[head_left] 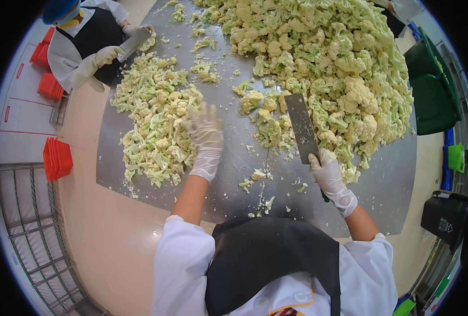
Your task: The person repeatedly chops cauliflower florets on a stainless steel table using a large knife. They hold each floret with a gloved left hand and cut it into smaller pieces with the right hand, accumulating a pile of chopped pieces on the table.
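Observation:
My gloved right hand [330,175] is closed round the handle of a cleaver [302,128], whose broad blade points away from me next to a large heap of cauliflower [344,68]. Over the right edge of a smaller pile of cut cauliflower florets [160,124] is my gloved left hand [206,139]. Motion smears its fingers, so whether they hold a piece is hidden. Between my hands, a few cauliflower chunks [268,126] rest against the big heap. Small florets and crumbs [259,175] are scattered nearer to me.
A metal table [234,197] bears the cauliflower. Across its far left corner, a co-worker in a dark apron [94,37] holds another cleaver [135,43]. Red bins [57,158] and a wire rack [31,221] stand at left; a green bin [429,87] and a black bin [447,218] at right.

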The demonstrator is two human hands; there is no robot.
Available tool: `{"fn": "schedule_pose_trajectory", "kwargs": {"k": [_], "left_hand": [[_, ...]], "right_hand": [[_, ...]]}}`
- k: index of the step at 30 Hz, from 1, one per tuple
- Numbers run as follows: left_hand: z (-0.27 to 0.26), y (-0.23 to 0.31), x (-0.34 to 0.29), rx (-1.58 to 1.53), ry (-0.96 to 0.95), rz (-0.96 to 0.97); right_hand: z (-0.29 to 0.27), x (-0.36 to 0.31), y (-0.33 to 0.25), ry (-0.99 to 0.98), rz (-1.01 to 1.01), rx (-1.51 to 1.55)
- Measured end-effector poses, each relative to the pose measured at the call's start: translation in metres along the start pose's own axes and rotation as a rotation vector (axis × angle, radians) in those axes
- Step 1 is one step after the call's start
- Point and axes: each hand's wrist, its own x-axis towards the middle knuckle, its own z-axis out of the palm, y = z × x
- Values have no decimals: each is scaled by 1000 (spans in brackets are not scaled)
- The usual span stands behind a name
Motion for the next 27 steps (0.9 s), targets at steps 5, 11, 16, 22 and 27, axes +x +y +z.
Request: {"fn": "schedule_pose_trajectory", "kwargs": {"k": [5, 11, 16, 22, 27], "left_hand": [[4, 67, -12, -525, -4, 448], [-9, 58, -27, -371, -422, 180], [-22, 25, -56, -604, -65, 261], [-5, 37, -74, -737, -98, -155], [1, 34, -70, -658, -72, -84]], "right_hand": [[12, 5, -8, 1, -50, 117], [0, -8, -8, 118, -314, -99], [9, -19, -17, -48, -308, -313], [39, -15, -45, -175, -327, -528], [45, 7, -47, -320, -283, -555]]}}
